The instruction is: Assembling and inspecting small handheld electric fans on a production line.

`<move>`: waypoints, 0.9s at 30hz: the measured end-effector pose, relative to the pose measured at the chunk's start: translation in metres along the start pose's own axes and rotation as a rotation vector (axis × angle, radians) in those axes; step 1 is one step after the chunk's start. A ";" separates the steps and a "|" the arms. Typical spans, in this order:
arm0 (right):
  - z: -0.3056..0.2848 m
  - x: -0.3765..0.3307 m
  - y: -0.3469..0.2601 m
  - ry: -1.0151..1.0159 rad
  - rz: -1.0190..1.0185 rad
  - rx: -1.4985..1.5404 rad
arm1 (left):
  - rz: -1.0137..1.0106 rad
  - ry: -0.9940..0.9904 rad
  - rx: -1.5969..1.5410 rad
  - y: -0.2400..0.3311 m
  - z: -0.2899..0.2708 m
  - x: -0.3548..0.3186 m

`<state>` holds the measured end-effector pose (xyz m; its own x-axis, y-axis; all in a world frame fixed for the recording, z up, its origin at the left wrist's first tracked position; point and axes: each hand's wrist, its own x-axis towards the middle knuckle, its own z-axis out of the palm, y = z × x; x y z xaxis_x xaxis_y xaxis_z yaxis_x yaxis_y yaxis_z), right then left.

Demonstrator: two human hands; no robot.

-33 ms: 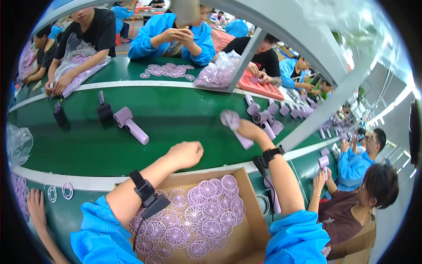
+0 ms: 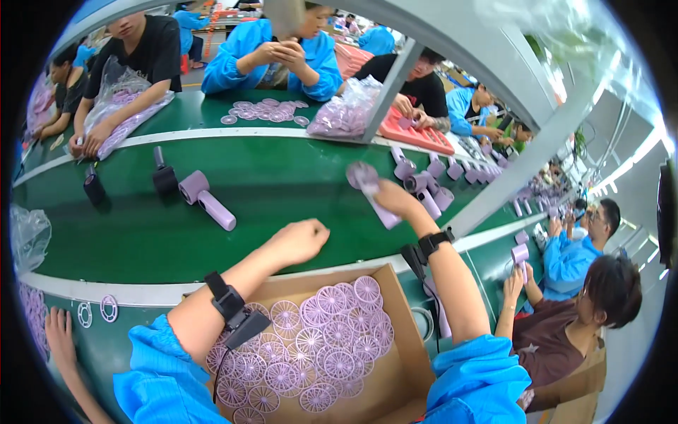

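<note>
Over the green conveyor belt, my right hand (image 2: 397,199) grips a light purple handheld fan (image 2: 386,215). Its round head, smeared by motion, tilts up and to the left. My left hand (image 2: 302,240) is curled into a fist just above the belt, to the left of the fan. Whatever its fingers may hold is hidden. Below my forearms stands an open cardboard box (image 2: 399,332) with many purple spoked fan grilles (image 2: 339,367) lying in it.
Another purple fan (image 2: 206,201) and two dark fan bodies (image 2: 164,177) lie on the belt's left. Several purple fans (image 2: 427,185) cluster right of my right hand, near a slanted metal post (image 2: 487,191). Co-workers sit across the belt; another person's hand (image 2: 60,332) rests at lower left.
My right hand and the fan in it have shifted slightly up and to the left. The whole view has moved a little. My left hand stays curled in nearly the same place.
</note>
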<state>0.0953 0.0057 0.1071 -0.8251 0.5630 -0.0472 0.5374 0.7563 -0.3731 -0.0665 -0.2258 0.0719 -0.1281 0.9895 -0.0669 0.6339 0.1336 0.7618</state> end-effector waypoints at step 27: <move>0.097 -0.115 -0.219 -0.401 -0.746 0.066 | -0.050 0.474 -1.327 0.026 -0.035 -0.007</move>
<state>0.0559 -0.2567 0.1047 -0.9653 -0.2461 -0.0877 -0.1734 0.8545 -0.4897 -0.0758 -0.2314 0.1149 -0.5386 0.8374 -0.0936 -0.5246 -0.2463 0.8150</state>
